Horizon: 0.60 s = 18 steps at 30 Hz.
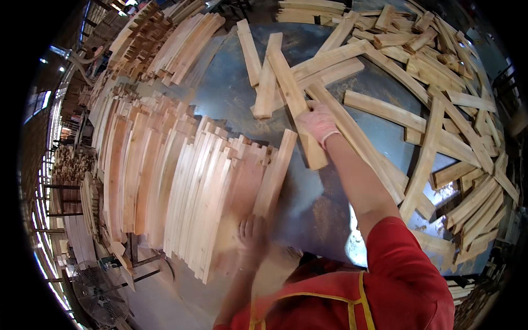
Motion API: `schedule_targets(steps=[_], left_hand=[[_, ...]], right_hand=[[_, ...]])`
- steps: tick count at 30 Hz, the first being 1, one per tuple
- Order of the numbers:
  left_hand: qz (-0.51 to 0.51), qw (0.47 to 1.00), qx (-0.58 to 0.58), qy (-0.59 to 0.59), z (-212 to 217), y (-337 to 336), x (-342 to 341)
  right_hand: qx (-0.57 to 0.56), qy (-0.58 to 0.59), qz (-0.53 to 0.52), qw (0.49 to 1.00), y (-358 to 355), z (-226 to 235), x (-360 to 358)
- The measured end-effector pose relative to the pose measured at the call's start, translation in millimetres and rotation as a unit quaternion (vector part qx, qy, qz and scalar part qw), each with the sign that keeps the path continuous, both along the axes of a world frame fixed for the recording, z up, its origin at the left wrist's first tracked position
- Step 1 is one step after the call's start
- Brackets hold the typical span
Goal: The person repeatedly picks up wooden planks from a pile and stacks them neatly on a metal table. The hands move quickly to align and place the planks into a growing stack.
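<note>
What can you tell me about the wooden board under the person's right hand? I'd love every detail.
The wooden board is long and narrow, with a pale yellow-brown face. It slants from upper left to lower right, its far part overlapping another board in view and its near end over the grey tabletop. The right hand covers part of its right edge; what its underside rests on is hidden.
</note>
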<state>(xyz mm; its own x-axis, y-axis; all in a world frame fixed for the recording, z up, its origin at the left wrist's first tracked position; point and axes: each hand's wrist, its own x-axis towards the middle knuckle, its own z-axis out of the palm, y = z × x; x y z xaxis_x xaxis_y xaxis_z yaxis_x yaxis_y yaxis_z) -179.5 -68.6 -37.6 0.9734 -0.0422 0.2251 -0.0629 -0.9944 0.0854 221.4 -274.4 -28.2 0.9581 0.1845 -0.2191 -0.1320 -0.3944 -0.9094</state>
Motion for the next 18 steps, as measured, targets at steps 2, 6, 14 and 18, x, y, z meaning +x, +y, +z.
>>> schedule_targets(steps=[2,6,14,18], left_hand=[[0.025,0.999,0.039,0.029,3,-2,0],[0.021,0.973,0.122,0.195,13,2,11],[-0.038,0.979,0.001,0.2,22,15,6],[-0.073,0.987,0.051,0.132,10,17,-2]], right_hand=[[0.059,0.013,0.004,0.998,-38,8,-38],[0.119,0.075,0.046,0.989,-72,-7,-172],[-0.06,0.073,0.279,0.956,5,18,-334],[-0.157,-0.035,0.059,0.985,-80,52,-268]])
